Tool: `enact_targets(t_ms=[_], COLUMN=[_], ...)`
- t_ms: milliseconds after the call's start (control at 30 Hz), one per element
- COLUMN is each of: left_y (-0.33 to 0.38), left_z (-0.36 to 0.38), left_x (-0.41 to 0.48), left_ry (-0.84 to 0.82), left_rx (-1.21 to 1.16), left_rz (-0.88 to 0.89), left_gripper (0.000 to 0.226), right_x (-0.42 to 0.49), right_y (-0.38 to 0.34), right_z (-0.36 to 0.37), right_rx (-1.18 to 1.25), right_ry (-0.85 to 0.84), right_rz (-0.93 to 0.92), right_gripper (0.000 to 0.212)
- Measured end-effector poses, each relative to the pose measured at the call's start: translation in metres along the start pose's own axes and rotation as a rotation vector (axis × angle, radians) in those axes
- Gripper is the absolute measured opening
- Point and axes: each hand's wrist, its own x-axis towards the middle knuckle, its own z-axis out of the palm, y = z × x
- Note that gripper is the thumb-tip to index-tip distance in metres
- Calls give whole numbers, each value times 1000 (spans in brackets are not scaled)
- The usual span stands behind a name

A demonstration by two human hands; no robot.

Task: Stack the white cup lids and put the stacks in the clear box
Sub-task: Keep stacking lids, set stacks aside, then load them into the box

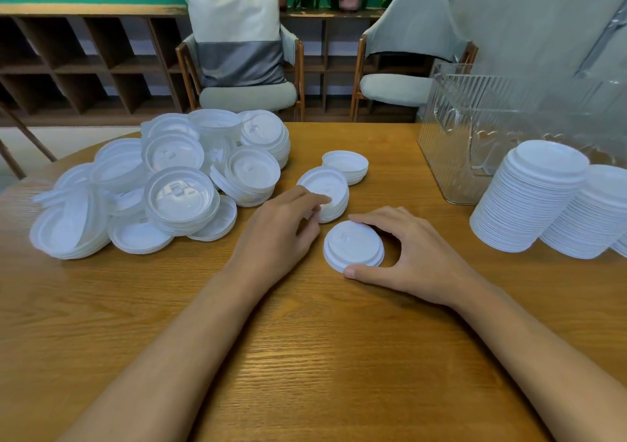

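Right hand [410, 255] cups a low lid stack [353, 246] between thumb and curled fingers, apparently steadying a base, as the left hand [281, 231] pinches a second short stack [327, 197] at its 11 o'clock; the clear box [475, 143] waits at 2 o'clock.

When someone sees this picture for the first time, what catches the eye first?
A loose heap of white cup lids covers the left of the wooden table. In the middle, the left hand pinches a short lid stack and the right hand grips a low lid stack. At the right, tall lid stacks stand beside the clear box.
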Motion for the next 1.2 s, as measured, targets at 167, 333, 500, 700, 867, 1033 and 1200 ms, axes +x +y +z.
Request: enact_targets(t_ms=[167, 333, 500, 700, 867, 1033, 1200], left_y=[1, 1, 1, -1, 10, 40, 43], left_z=[2, -2, -3, -4, -9, -17, -15], left_x=[0, 2, 3, 3, 3, -1, 1], left_ry=[6, 56, 75, 75, 204, 171, 23], left_rx=[32, 96, 86, 33, -84, -519, -679], left_rz=[4, -25, -82, -143, -102, -279, -422], left_gripper=[14, 9, 10, 12, 11, 55, 59], right_x=[0, 1, 1, 1, 1, 1, 0], right_y=[1, 2, 2, 2, 3, 1, 1], right_z=[2, 2, 2, 2, 3, 3, 5], right_rx=[3, 8, 13, 16, 23, 30, 87], right_ry=[13, 14, 13, -1, 9, 58, 89], right_rz=[-2, -2, 0, 8, 11, 13, 9], right_gripper=[84, 85, 86, 86, 88, 89, 89])
